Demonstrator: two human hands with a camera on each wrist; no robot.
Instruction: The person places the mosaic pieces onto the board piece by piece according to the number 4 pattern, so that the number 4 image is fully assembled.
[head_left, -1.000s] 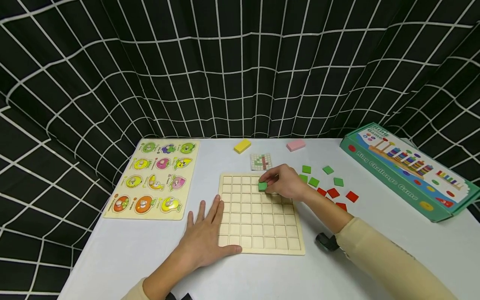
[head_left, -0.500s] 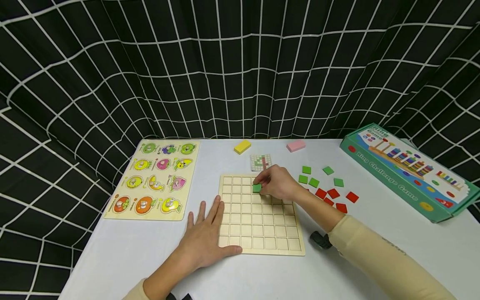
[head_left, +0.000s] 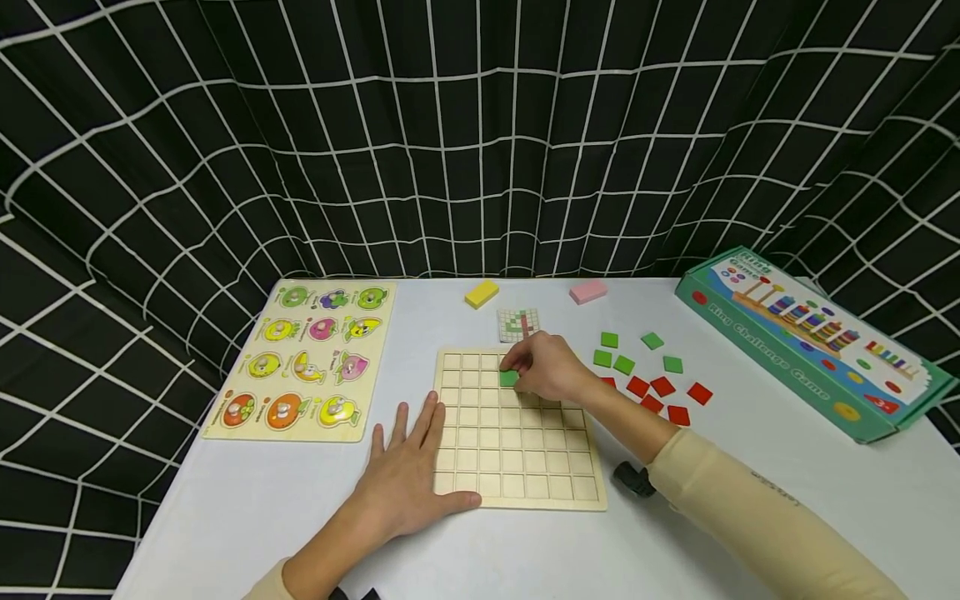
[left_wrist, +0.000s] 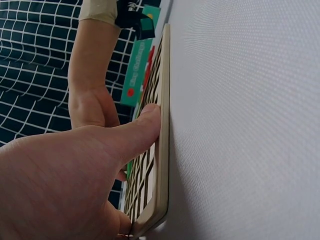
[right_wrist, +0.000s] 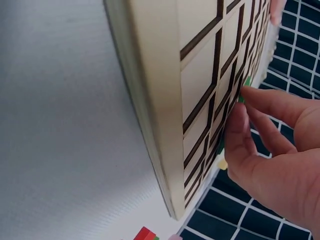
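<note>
A square wooden grid board (head_left: pixel 522 461) lies in the middle of the white table. My left hand (head_left: pixel 405 475) rests flat with spread fingers along its left edge, the thumb over the front left corner; the left wrist view shows that thumb (left_wrist: pixel 145 125) on the board's rim. My right hand (head_left: pixel 553 368) pinches a small green square tile (head_left: pixel 508 378) at the board's upper middle, in the second row from the back. In the right wrist view the green tile (right_wrist: pixel 247 81) shows only as a sliver by the fingertips, close against the grid.
Loose green tiles (head_left: pixel 623 364) and red tiles (head_left: pixel 662 386) lie right of the board. Behind it are a small grid pattern card (head_left: pixel 516 325), a yellow block (head_left: pixel 482 293) and a pink block (head_left: pixel 588 291). A fruit puzzle board (head_left: pixel 300 400) lies left, a green game box (head_left: pixel 780 371) right.
My right hand has moved left with the green tile across the back rows, and the tile now sits lower at the grid. The left hand has stayed at the board's edge.
</note>
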